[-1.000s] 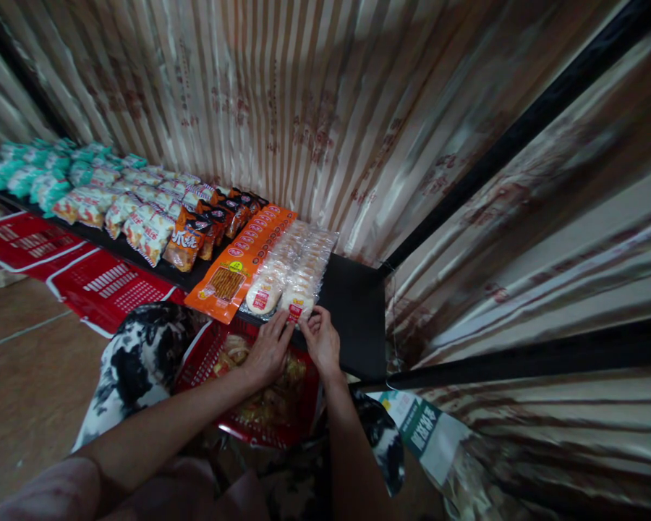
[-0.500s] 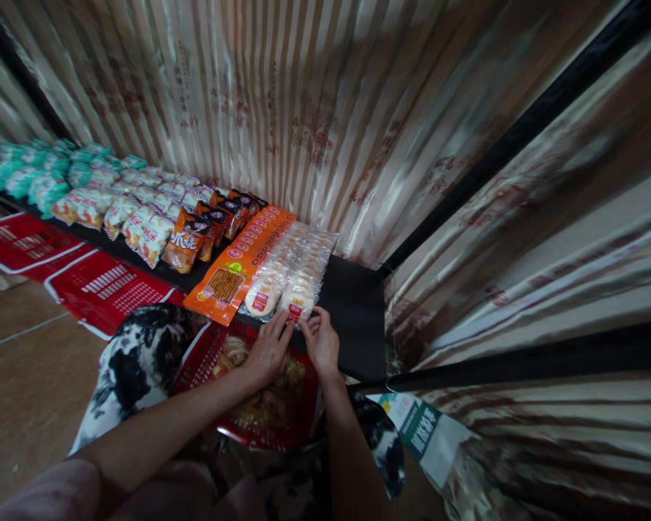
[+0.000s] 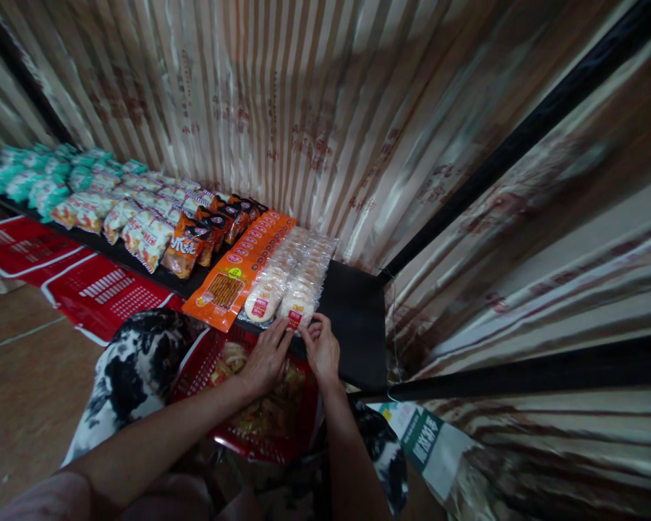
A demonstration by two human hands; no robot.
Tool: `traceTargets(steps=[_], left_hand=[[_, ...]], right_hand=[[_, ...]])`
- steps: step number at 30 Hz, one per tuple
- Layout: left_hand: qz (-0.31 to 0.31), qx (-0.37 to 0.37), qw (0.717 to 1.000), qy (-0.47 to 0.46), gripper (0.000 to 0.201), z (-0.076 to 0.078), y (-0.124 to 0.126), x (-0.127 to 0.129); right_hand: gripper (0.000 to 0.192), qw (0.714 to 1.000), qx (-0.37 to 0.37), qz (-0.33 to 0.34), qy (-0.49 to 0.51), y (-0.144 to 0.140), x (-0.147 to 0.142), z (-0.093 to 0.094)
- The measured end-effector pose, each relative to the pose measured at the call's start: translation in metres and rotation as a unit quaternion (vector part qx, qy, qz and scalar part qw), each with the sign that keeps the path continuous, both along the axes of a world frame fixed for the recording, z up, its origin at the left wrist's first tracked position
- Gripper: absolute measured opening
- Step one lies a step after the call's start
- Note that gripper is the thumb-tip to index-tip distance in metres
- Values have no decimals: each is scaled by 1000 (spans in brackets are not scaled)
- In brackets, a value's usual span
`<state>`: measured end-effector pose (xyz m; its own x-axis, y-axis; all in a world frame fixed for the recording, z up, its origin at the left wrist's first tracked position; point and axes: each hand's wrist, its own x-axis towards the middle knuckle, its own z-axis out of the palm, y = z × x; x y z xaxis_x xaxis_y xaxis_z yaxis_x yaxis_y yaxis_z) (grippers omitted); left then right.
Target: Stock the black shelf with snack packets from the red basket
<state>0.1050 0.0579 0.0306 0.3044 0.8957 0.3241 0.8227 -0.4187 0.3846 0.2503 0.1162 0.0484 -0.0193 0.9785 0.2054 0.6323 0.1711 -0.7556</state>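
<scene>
My left hand and my right hand meet at the near end of a row of clear packets of pale round cakes on a black shelf. Both sets of fingertips pinch the front packet with a red label at its bottom edge. A second row of the same packets lies just left of it. Under my hands sits a red basket with more packets in it.
Left along the shelf run orange flat packs, dark orange bags, striped bags and teal bags. Red crates lie below the shelf. A striped curtain hangs behind. The shelf's right end is bare black surface. A green-printed bag lies lower right.
The view has dipped slightly. Both hands stay on the front packet at the shelf's edge, with hardly any shift.
</scene>
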Motion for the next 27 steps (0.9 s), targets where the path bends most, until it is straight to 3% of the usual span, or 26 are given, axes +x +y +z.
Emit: traceTargets(steps=[11,20,27], left_hand=[[-11,56,998,-6,69,-12,-8,0],[-4,24,1000,8,70,-11,-5,4],[-29,71,997,-27,80,-18,-8,1]], right_hand=[[36,998,3,-5,62,-3,0,1],[30,999,16,-21,27,-1,-1,0],[33,998,53,-15,42,-7,2,2]])
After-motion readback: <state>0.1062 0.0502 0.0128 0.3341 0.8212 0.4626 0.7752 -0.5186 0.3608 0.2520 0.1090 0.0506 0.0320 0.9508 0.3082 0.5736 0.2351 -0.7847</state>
